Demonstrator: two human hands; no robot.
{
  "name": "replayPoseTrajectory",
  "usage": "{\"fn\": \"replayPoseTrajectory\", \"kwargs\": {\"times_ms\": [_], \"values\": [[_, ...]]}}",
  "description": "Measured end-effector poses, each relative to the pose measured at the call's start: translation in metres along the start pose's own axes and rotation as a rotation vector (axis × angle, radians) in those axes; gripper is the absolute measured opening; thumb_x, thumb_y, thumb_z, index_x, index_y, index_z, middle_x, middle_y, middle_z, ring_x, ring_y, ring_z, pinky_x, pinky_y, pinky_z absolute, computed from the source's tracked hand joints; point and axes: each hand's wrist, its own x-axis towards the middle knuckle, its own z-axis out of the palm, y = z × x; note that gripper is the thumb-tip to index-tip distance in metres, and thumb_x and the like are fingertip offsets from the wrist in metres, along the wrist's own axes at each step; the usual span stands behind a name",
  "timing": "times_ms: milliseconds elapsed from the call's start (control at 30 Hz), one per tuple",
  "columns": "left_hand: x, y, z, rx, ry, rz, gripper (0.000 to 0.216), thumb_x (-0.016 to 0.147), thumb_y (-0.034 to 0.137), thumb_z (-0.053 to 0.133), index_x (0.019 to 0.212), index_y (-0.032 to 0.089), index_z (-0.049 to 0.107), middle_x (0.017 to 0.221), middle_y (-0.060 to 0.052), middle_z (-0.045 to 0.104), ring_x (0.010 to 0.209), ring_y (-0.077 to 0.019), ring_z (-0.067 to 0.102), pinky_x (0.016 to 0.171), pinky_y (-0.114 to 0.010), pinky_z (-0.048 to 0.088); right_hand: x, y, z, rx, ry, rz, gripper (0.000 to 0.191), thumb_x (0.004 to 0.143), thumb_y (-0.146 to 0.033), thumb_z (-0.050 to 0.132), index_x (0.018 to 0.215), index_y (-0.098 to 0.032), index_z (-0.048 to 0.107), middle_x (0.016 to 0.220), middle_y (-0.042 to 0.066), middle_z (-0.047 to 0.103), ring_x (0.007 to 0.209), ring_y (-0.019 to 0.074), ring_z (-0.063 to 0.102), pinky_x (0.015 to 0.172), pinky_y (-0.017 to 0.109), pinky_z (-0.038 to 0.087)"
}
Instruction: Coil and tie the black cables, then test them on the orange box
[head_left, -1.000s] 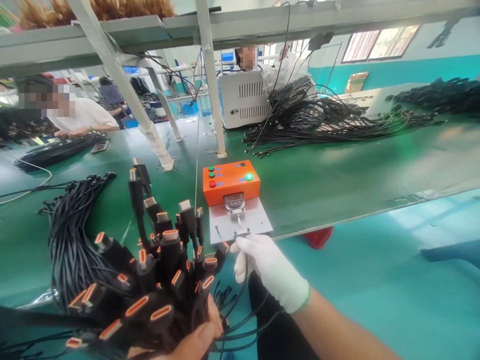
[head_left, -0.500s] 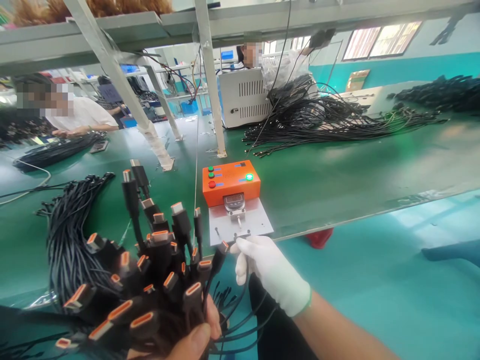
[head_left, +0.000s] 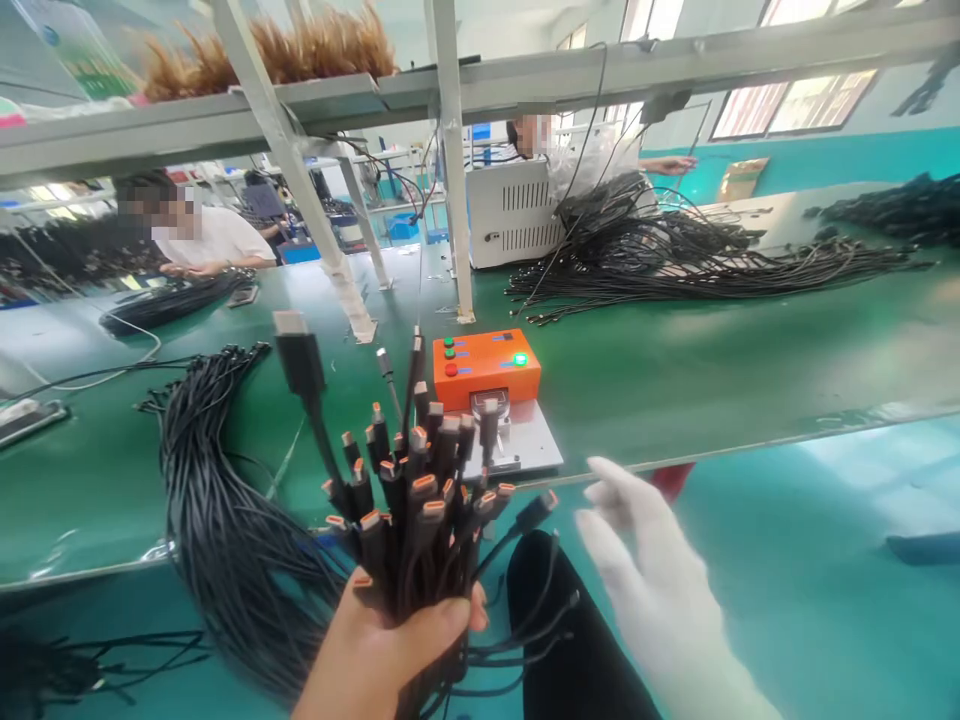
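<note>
My bare left hand (head_left: 409, 640) is wrapped round a thick bundle of black USB-C cables (head_left: 420, 510). Their plugs point upward, many with orange inside the metal tips. To the right, my right hand (head_left: 645, 550), in a white glove, hangs apart from the bundle with its fingers spread and nothing between them. One cable plug (head_left: 536, 510) leans out of the bundle toward it. Behind the bundle on the green table is an orange test box (head_left: 487, 370) with a lit green button. Its metal plate (head_left: 544, 445) and small gauge (head_left: 489, 402) are partly covered by the plugs.
More black cables (head_left: 217, 490) drape over the table's front edge at left. A white vented machine (head_left: 514, 215) and a heap of cables (head_left: 645, 250) stand farther back. Shelf posts (head_left: 454, 170) rise from the green table (head_left: 660, 370). A person (head_left: 214, 235) sits at far left.
My right hand has come away from a cable plug by the metal plate and moved right, fingers opening. The bundle in my left hand has shifted right and farther from the camera.
</note>
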Motion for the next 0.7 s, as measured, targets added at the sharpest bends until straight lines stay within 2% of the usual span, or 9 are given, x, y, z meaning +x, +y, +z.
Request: {"fn": "replayPoseTrajectory", "kwargs": {"times_ms": [33,100,133,200,300,400,467,600,700], "values": [[0.000,0.000,0.003,0.000,0.022,0.003,0.023,0.058,0.026,0.074,0.079,0.017,0.072,0.064,-0.005,0.069,0.064,-0.0233,0.063,0.065,-0.034,0.051,-0.003,-0.009,-0.002,0.080,-0.056,-0.073,0.042,0.078,-0.044,0.051,0.116,-0.025,0.052,0.101,0.005,0.061,0.091,0.0217,0.058,0.080,0.035,0.047],[-0.001,-0.001,0.008,0.009,0.065,0.016,0.035,0.054,0.025,0.076,0.088,0.016,0.073,0.067,-0.006,0.070,0.071,-0.0272,0.064,0.068,-0.036,0.052,-0.010,-0.030,0.000,0.272,-0.285,-0.156,0.032,0.080,-0.039,0.051,0.107,-0.024,0.057,0.095,0.004,0.062,0.084,0.0188,0.059,0.075,0.030,0.049],[-0.001,-0.002,0.009,0.010,0.074,0.026,0.037,0.053,0.024,0.077,0.089,0.017,0.074,0.069,-0.006,0.071,0.075,-0.0288,0.065,0.070,-0.037,0.052,-0.013,-0.040,0.004,0.319,-0.396,-0.149,0.029,0.078,-0.037,0.054,0.103,-0.022,0.058,0.091,0.004,0.063,0.080,0.0181,0.059,0.073,0.029,0.049],[-0.001,-0.005,0.010,0.000,0.084,0.046,0.035,0.054,0.025,0.077,0.089,0.018,0.074,0.076,-0.006,0.073,0.084,-0.0300,0.064,0.076,-0.038,0.052,-0.017,-0.055,0.013,0.362,-0.503,-0.102,0.023,0.076,-0.033,0.058,0.095,-0.020,0.061,0.083,0.004,0.064,0.075,0.0177,0.059,0.069,0.028,0.048],[-0.002,-0.011,0.002,-0.005,0.158,0.050,0.028,0.058,0.027,0.076,0.084,0.017,0.073,0.083,-0.006,0.072,0.086,-0.0269,0.064,0.079,-0.036,0.051,-0.020,-0.063,0.023,0.478,-0.491,0.020,0.018,0.080,-0.034,0.056,0.086,-0.019,0.063,0.074,0.003,0.065,0.071,0.0166,0.059,0.067,0.027,0.047],[-0.004,-0.012,-0.006,-0.011,0.252,0.050,0.022,0.060,0.030,0.076,0.076,0.015,0.071,0.075,-0.005,0.070,0.073,-0.0221,0.064,0.071,-0.031,0.053,-0.017,-0.055,0.024,0.660,-0.419,0.150,0.025,0.084,-0.039,0.052,0.090,-0.017,0.062,0.065,0.002,0.064,0.066,0.0147,0.060,0.066,0.025,0.046],[-0.006,-0.009,-0.007,-0.026,0.258,0.087,0.020,0.061,0.030,0.075,0.073,0.015,0.070,0.071,-0.004,0.069,0.068,-0.0206,0.062,0.067,-0.031,0.053,-0.010,-0.044,0.026,0.785,-0.385,0.258,0.028,0.084,-0.041,0.050,0.089,-0.015,0.060,0.058,0.001,0.062,0.059,0.0145,0.060,0.062,0.025,0.046],[-0.009,-0.004,-0.003,-0.006,0.234,0.127,0.014,0.060,0.027,0.074,0.068,0.016,0.069,0.068,-0.005,0.068,0.065,-0.0208,0.061,0.063,-0.031,0.053,0.007,-0.016,0.040,0.981,-0.543,0.381,0.028,0.081,-0.040,0.050,0.081,-0.013,0.056,0.045,-0.002,0.053,0.040,0.0132,0.054,0.043,0.022,0.037],[-0.009,-0.007,-0.006,0.020,0.261,0.054,0.017,0.057,0.028,0.076,0.069,0.017,0.070,0.068,-0.005,0.068,0.068,-0.0225,0.062,0.064,-0.032,0.053,0.015,-0.006,0.049,0.983,-0.633,0.396,0.027,0.081,-0.038,0.050,0.079,-0.012,0.056,0.043,-0.003,0.051,0.038,0.0124,0.052,0.040,0.021,0.035]]}}
